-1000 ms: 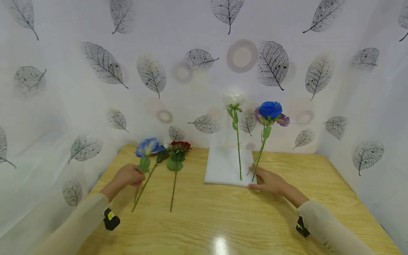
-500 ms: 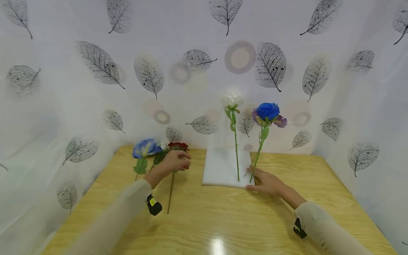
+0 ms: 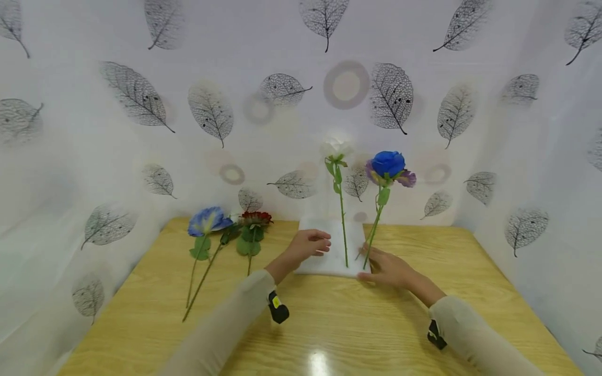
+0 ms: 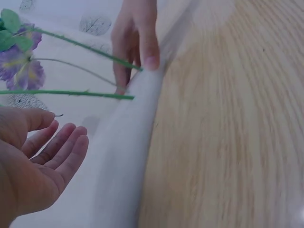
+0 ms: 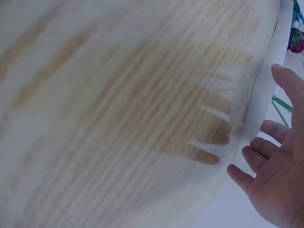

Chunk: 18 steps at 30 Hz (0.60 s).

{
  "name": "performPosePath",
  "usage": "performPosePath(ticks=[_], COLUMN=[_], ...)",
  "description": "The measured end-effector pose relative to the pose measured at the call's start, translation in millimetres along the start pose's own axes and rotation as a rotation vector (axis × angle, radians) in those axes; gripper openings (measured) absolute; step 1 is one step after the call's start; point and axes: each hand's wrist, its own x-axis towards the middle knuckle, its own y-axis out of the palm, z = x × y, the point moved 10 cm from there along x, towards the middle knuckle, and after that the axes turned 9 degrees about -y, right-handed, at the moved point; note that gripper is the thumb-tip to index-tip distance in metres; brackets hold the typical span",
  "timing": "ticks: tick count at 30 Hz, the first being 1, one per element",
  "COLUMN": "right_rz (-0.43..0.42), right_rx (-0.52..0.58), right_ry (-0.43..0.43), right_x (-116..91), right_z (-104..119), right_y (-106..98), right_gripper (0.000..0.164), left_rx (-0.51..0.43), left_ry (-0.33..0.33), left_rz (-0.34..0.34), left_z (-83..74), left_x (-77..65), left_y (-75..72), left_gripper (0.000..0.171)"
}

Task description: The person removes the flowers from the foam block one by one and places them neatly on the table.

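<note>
My left hand (image 3: 305,248) hovers over the left part of a white foam board (image 3: 331,267), holding nothing. In the left wrist view its fingers (image 4: 64,152) are loosely bent beside an upright stem (image 4: 90,93). My right hand (image 3: 390,270) rests at the board's right front corner, with its thumb along the front edge and its fingers spread at the right side. A white rose (image 3: 337,149) stands upright in the board. To its right a blue rose (image 3: 388,164) and a purple flower (image 3: 406,178) stand with slightly tilted stems, right by my right fingers.
Left on the wooden table (image 3: 329,334) lie a light blue flower (image 3: 207,221), a red flower (image 3: 256,218) and a dark green stem (image 3: 202,282) with its head partly hidden. A leaf-print curtain (image 3: 282,42) encloses the back and sides.
My left hand has moved right, from the light blue flower's stem past the red flower to above the board, now holding nothing. My right hand has stayed at the board's corner.
</note>
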Motion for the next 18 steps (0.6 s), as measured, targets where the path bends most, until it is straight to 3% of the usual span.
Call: performPosePath(ticks=[6, 10, 18], right_rz=[-0.002, -0.010, -0.006], right_rx=[-0.014, -0.019, -0.009], right_ry=[0.005, 0.008, 0.005], right_x=[2, 2, 2], right_z=[1, 1, 1], right_y=[0, -1, 0], right_gripper=[0.080, 0.080, 0.081], left_rx=[-0.058, -0.068, -0.094], left_ry=[0.019, 0.042, 0.052], left_rz=[0.014, 0.008, 0.072], left_z=[3.9, 7.7, 15.4], left_x=[8.1, 14.8, 19.9], left_y=[24.5, 33.2, 49.2], left_gripper=[0.031, 0.027, 0.027])
